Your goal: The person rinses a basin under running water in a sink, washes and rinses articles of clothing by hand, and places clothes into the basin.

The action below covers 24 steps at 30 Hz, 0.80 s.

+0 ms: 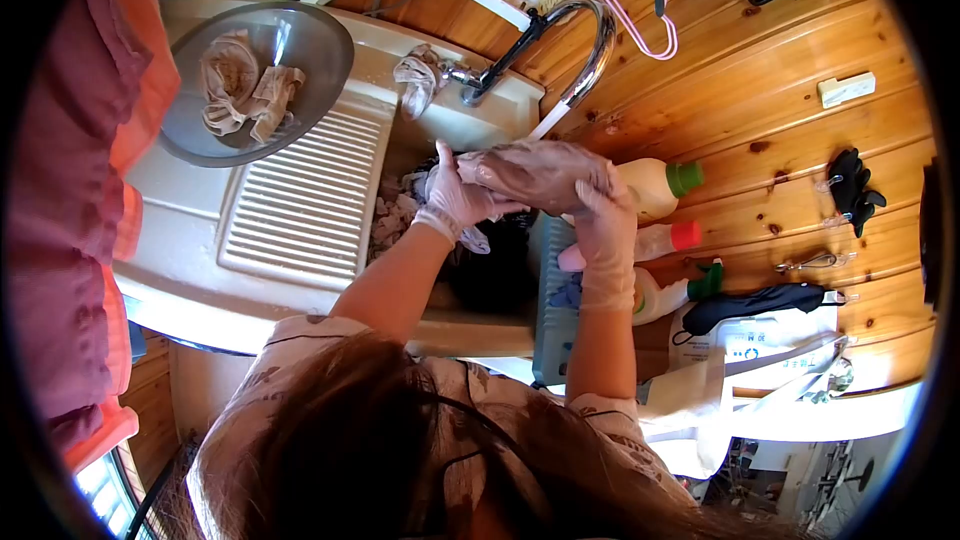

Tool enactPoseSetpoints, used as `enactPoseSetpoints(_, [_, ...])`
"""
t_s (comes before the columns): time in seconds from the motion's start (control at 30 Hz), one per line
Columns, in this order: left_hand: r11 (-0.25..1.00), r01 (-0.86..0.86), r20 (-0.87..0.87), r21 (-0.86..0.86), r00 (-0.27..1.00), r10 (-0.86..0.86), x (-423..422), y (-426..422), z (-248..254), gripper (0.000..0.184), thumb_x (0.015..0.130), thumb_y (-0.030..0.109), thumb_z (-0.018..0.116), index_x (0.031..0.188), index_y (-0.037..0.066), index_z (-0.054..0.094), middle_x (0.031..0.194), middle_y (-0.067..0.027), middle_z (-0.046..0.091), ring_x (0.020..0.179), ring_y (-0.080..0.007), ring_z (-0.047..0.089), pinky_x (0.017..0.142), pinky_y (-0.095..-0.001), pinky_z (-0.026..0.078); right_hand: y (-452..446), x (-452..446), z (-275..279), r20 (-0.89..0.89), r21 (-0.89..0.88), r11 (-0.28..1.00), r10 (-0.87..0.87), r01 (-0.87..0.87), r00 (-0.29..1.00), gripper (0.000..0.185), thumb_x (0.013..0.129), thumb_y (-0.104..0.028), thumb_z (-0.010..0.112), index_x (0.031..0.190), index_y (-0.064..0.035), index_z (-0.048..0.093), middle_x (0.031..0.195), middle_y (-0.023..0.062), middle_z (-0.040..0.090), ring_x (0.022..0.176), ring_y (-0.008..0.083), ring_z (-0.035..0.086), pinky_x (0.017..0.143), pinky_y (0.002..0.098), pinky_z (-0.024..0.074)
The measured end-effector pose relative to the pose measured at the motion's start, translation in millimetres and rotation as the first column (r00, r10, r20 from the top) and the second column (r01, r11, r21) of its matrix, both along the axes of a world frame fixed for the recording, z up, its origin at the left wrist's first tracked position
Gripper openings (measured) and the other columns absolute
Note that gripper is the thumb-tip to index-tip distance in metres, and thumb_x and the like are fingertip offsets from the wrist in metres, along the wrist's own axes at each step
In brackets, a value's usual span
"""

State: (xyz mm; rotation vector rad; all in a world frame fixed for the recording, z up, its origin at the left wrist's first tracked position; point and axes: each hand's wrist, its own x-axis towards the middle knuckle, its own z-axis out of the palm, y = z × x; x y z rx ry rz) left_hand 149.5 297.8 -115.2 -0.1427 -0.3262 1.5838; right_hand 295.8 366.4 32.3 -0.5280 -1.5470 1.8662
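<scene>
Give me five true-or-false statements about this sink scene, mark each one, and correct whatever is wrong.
1. A brown cloth is held between the left hand and the right hand. True.
2. The bowl is empty. False: the bowl has pale cloth in it.
3. A bottle with a red cap is among those to the right of the sink. True.
4. In the picture, the tap is to the left of the bowl. False: the tap is to its right.
5. The spray bottle has a green head. True.
</scene>
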Motion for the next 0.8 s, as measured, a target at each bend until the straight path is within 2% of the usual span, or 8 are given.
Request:
enactPoseSetpoints(0.23, [0.83,-0.309,-0.349,-0.465,0.925,0.149,-22,51,-7,0.055,0.089,0.051,0.05,0.124,0.009,0.048,0.121,-0.0132,0.054,0.107,-0.0343,0.054,0.092,-0.0568,0.042,-41,56,9,0.057,-0.009,0.998,-0.054,0.055,0.997,0.037,0.077,0.008,0.058,0.113,0.004,0.054,0.083,-0.001,0.052,0.077,0.0087,0.05,0.072,0.0194,0.0408])
enactPoseSetpoints(0.37, [0.841,-0.383,-0.257,-0.382,0.918,0.301,-40,97,-63,0.038,0.095,0.035,0.044,0.123,0.011,0.05,0.121,-0.0104,0.056,0.11,-0.0304,0.053,0.098,-0.0425,0.041,-48,74,17,0.104,0.067,0.998,-0.003,-0.004,0.995,0.036,0.076,0.006,0.061,0.111,0.0044,0.056,0.083,-0.0016,0.051,0.075,0.0075,0.048,0.069,0.0185,0.0397])
enactPoseSetpoints(0.4, [0.963,-0.234,-0.102,-0.133,0.97,0.221,-49,135,-121,0.038,0.096,0.031,0.044,0.124,0.007,0.049,0.126,-0.012,0.053,0.111,-0.0292,0.052,0.1,-0.0401,0.039,-46,72,21,0.115,0.093,0.995,0.011,-0.022,0.993,0.037,0.076,0.006,0.061,0.112,0.0045,0.056,0.086,-0.0003,0.054,0.078,0.0086,0.051,0.071,0.019,0.0411])
enactPoseSetpoints(0.5, [0.976,0.099,-0.305,0.196,0.952,-0.036,-33,54,-16,0.045,0.096,0.036,0.043,0.127,0.003,0.047,0.132,-0.0143,0.049,0.117,-0.0283,0.049,0.103,-0.04,0.036,-26,41,17,0.123,-0.031,0.999,-0.024,0.028,0.992,0.039,0.076,0.005,0.062,0.114,0.0053,0.055,0.099,0.0051,0.059,0.09,0.014,0.056,0.08,0.023,0.0441])
enactPoseSetpoints(0.53, [0.845,0.21,-0.009,0.492,0.972,-0.236,-30,54,-23,0.054,0.095,0.046,0.043,0.129,0.004,0.046,0.134,-0.0146,0.046,0.121,-0.0269,0.046,0.104,-0.0406,0.034,-12,22,13,0.121,-0.099,0.993,-0.043,0.056,0.992,0.04,0.075,0.005,0.062,0.115,0.0056,0.055,0.104,0.0071,0.061,0.094,0.0162,0.057,0.083,0.0248,0.045])
enactPoseSetpoints(0.63, [0.983,0.159,-0.397,-0.09,0.9,-0.181,-17,14,28,0.061,0.092,0.051,0.045,0.131,0.004,0.044,0.133,-0.0118,0.048,0.12,-0.0237,0.046,0.102,-0.0361,0.036,41,-25,-42,0.169,-0.056,0.997,-0.045,0.055,0.985,0.035,0.078,0.0,0.061,0.113,0.0056,0.057,0.109,0.0102,0.062,0.096,0.0217,0.06,0.084,0.0319,0.047])
enactPoseSetpoints(0.77, [0.879,-0.454,-0.989,0.145,-0.07,0.127,-18,7,18,0.048,0.091,0.035,0.056,0.128,0.006,0.049,0.123,-0.0072,0.057,0.108,-0.0187,0.055,0.095,-0.0286,0.042,54,-73,-80,0.56,0.552,0.834,-0.348,-0.025,0.752,0.03,0.08,-0.005,0.063,0.108,0.0057,0.059,0.1,0.0106,0.065,0.085,0.0209,0.063,0.077,0.0322,0.0492])
enactPoseSetpoints(0.8, [0.966,-0.23,-0.785,-0.116,0.617,0.052,-5,7,22,0.035,0.09,0.023,0.059,0.119,0.004,0.057,0.112,-0.0068,0.061,0.102,-0.0155,0.057,0.093,-0.0289,0.043,90,-74,-132,0.434,0.395,0.919,-0.166,-0.021,0.886,0.033,0.081,-0.008,0.065,0.109,0.0063,0.057,0.099,0.0125,0.065,0.083,0.0198,0.063,0.075,0.032,0.0494])
